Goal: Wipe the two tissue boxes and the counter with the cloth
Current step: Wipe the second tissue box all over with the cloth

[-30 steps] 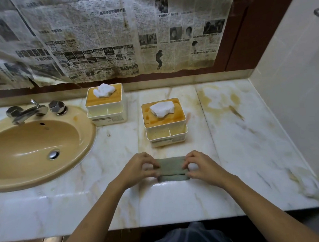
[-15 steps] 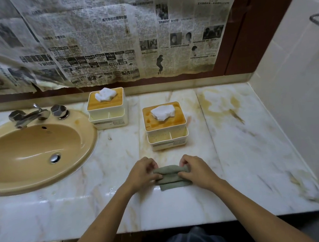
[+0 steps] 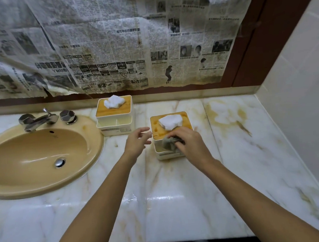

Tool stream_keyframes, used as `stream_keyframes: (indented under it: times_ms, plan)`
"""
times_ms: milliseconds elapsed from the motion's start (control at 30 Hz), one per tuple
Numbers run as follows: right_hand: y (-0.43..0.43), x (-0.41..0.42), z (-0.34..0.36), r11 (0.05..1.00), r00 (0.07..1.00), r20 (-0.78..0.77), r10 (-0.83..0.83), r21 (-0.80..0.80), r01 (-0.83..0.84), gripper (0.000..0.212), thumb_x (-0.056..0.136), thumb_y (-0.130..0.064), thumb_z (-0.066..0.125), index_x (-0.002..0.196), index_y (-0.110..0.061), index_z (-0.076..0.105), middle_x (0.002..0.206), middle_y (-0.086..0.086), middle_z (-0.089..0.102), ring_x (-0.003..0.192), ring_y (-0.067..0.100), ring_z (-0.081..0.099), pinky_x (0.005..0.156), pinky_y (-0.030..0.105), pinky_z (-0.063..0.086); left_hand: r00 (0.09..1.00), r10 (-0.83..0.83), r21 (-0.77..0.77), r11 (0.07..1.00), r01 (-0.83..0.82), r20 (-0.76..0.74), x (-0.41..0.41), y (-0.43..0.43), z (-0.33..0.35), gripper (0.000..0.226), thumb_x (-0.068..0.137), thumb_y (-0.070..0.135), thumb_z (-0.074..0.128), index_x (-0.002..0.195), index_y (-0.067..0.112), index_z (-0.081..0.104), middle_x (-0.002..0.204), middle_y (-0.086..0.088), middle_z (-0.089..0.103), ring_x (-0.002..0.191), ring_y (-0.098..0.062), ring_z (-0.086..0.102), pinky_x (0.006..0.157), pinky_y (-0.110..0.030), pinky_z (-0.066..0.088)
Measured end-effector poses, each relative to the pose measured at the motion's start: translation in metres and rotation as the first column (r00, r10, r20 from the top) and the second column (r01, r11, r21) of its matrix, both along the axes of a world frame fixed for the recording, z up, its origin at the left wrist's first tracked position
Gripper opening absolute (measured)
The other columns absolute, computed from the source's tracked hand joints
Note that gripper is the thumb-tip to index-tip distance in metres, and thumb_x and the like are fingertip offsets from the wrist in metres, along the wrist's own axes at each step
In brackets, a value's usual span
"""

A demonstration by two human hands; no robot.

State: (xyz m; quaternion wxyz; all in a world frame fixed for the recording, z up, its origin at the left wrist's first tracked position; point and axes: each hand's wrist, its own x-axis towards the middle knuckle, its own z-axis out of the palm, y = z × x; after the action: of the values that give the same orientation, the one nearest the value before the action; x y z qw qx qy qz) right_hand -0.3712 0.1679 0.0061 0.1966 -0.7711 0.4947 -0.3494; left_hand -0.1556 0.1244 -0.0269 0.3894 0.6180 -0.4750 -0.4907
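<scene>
Wiping judged just started.
Right hand (image 3: pixel 189 145) clutched grey-green cloth (image 3: pixel 168 145) against nearer orange-lidded tissue box (image 3: pixel 156 126); left hand (image 3: pixel 136 141) was spread, empty.

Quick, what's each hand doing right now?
Left hand: open, fingers spread, holding nothing.
Right hand: gripping the grey cloth against the nearer tissue box.

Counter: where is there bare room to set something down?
Bare counter runs from the near tissue box to the tiled wall, and along the front edge. Crowded: between sink, far tissue box and left hand.
</scene>
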Motion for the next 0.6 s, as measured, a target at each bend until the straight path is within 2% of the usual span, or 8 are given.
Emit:
stream_keyframes:
  times_ms: [167, 333, 433, 533, 600]
  plan:
    - [-0.002, 0.021, -0.027, 0.999, 0.998, -0.041, -0.052, -0.013, 0.051, 0.032, 0.079, 0.01, 0.068, 0.101, -0.013, 0.073, 0.111, 0.004, 0.051, 0.094, 0.014, 0.057, 0.083, 0.023, 0.05, 0.997, -0.026, -0.053, 0.998, 0.03, 0.067, -0.002, -0.012, -0.01, 0.037, 0.087, 0.015, 0.073, 0.123, 0.025, 0.066, 0.09, -0.001, 0.071, 0.081, -0.012, 0.064, 0.075, -0.028, 0.045]
    - [0.004, 0.023, -0.053, 0.992, 0.963, -0.254, -0.095, -0.1, 0.071, 0.024, 0.084, -0.013, 0.072, 0.106, -0.022, 0.071, 0.103, 0.003, 0.059, 0.095, 0.023, 0.056, 0.075, 0.035, 0.055, 0.997, -0.03, -0.067, 0.997, 0.034, 0.067, 0.003, -0.014, -0.015, 0.041, 0.084, 0.019, 0.079, 0.122, 0.028, 0.068, 0.094, -0.002, 0.068, 0.074, -0.012, 0.061, 0.072, -0.022, 0.048]
    - [0.007, 0.026, -0.057, 0.996, 0.963, -0.256, -0.087, 0.003, 0.091, 0.025, 0.091, -0.015, 0.065, 0.115, -0.02, 0.068, 0.111, 0.005, 0.057, 0.098, 0.025, 0.057, 0.071, 0.033, 0.053, 0.995, -0.036, -0.086, 0.995, 0.044, 0.095, 0.004, -0.015, -0.017, 0.042, 0.084, 0.022, 0.079, 0.123, 0.028, 0.067, 0.095, -0.001, 0.067, 0.071, -0.009, 0.058, 0.07, -0.019, 0.047]
    - [-0.003, 0.037, -0.056, 0.991, 0.963, -0.268, -0.041, 0.112, 0.074, 0.028, 0.099, -0.021, 0.05, 0.121, -0.017, 0.066, 0.115, 0.003, 0.054, 0.099, 0.019, 0.053, 0.077, 0.025, 0.042, 0.995, -0.043, -0.105, 0.993, 0.052, 0.091, 0.004, -0.014, -0.02, 0.042, 0.085, 0.023, 0.079, 0.124, 0.03, 0.067, 0.095, 0.0, 0.067, 0.071, -0.009, 0.058, 0.072, -0.019, 0.048]
    - [-0.01, 0.046, -0.053, 0.988, 0.961, -0.272, -0.049, 0.125, 0.086, 0.029, 0.096, -0.011, 0.055, 0.121, -0.017, 0.069, 0.108, 0.006, 0.055, 0.095, 0.02, 0.053, 0.08, 0.029, 0.047, 0.994, -0.049, -0.115, 0.991, 0.061, 0.101, 0.005, -0.014, -0.021, 0.042, 0.085, 0.025, 0.078, 0.125, 0.031, 0.066, 0.095, 0.0, 0.068, 0.073, -0.01, 0.06, 0.073, -0.019, 0.049]
